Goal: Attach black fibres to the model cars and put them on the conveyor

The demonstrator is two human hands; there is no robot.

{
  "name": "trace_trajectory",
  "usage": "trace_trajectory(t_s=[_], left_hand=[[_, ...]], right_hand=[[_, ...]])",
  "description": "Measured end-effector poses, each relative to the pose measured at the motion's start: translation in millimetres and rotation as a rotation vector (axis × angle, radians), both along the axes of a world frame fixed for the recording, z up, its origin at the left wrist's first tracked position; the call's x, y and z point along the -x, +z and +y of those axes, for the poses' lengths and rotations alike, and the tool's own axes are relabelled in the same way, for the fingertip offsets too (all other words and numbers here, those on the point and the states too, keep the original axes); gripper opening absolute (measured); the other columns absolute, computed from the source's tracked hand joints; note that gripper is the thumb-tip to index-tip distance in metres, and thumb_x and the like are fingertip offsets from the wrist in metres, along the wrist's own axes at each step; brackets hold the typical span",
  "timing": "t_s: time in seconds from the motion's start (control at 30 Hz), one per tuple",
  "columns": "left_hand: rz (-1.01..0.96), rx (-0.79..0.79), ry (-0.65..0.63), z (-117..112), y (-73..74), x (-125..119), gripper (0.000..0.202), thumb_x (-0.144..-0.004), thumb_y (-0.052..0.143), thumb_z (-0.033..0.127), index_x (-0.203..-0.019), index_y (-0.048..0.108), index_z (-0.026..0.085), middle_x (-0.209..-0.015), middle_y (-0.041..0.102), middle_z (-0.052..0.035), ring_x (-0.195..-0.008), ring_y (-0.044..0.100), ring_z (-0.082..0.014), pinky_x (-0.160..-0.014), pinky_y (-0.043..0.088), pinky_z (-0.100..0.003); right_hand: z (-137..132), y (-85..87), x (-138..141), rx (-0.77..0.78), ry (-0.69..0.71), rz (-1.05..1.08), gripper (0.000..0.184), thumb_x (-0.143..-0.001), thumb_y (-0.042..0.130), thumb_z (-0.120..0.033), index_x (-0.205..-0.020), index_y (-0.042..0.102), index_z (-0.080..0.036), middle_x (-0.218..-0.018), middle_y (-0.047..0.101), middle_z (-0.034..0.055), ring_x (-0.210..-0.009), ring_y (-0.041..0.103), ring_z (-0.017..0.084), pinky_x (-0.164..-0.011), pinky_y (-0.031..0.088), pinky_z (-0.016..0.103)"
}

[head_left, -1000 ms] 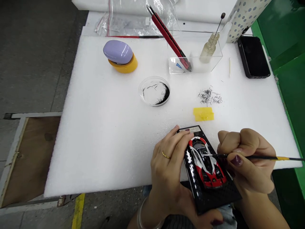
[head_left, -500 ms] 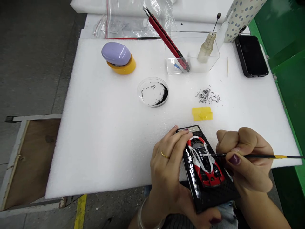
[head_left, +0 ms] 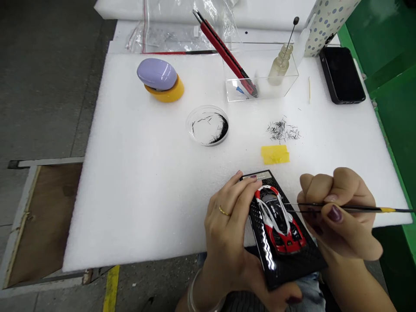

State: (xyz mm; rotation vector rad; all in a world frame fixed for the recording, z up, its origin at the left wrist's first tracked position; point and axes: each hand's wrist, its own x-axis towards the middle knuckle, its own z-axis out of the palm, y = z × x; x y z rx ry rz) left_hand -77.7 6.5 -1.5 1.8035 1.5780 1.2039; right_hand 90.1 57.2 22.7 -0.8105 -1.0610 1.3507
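Note:
A small red, white and black model car sits on a black display base at the front edge of the white foam pad. My left hand grips the base from the left, fingertips resting by the car's nose. My right hand is closed on thin black tweezers with a yellow band, held level, the tip just right of the car's roof.
A clear dish of black slivers, a loose pile of slivers and a yellow tape piece lie beyond. Farther back stand a clear box with a red knife and bottle, a purple-and-yellow object, and a black phone.
My right hand has drawn back slightly to the right and up, so the tweezers' tip has come off the car's roof. The left hand and base barely moved.

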Motion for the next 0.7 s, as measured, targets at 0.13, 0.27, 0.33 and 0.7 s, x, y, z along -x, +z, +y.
trace_trajectory(t_s=[0.13,0.27,0.33,0.7], left_hand=[[0.013,0.030,-0.024,1.0,7.2,-3.7,0.083,-0.089,0.042,0.082,-0.136,0.059,0.016,-0.135,0.066,-0.0148,-0.134,0.058,-0.0363,-0.114,0.048,-0.053],[0.043,-0.055,0.046,2.5,9.9,-20.1,0.111,-0.066,0.049,0.101,-0.135,0.058,0.015,-0.130,0.065,-0.0179,-0.130,0.057,-0.0414,-0.113,0.046,-0.058],[0.054,-0.097,0.087,3.4,8.9,-28.7,0.111,-0.066,0.049,0.101,-0.135,0.057,0.014,-0.130,0.064,-0.0177,-0.131,0.055,-0.0403,-0.114,0.044,-0.057],[0.126,-0.136,0.073,4.6,8.6,-33.7,0.111,-0.067,0.048,0.101,-0.134,0.055,0.013,-0.129,0.060,-0.0179,-0.131,0.053,-0.0375,-0.114,0.042,-0.053]], right_hand=[[-1.7,3.9,-3.9,-0.026,-0.102,-0.038,0.006,-0.087,0.074,-0.026,-0.088,0.068,-0.025,-0.060,0.056,-0.0017,-0.053,0.047,0.015,-0.044,0.036,0.028],[-9.4,4.6,-13.0,-0.171,-0.277,-0.383,0.021,-0.097,0.064,-0.042,-0.097,0.078,-0.027,-0.080,0.072,0.0076,-0.073,0.065,0.023,-0.064,0.052,0.040],[-12.1,5.5,-20.1,-0.207,-0.249,-0.499,0.027,-0.098,0.061,-0.044,-0.096,0.081,-0.027,-0.086,0.075,0.0098,-0.082,0.069,0.027,-0.070,0.055,0.044],[-15.0,0.5,-36.1,-0.288,-0.053,-0.574,0.028,-0.102,0.052,-0.031,-0.108,0.079,-0.028,-0.101,0.079,0.0082,-0.095,0.072,0.027,-0.083,0.055,0.043]])
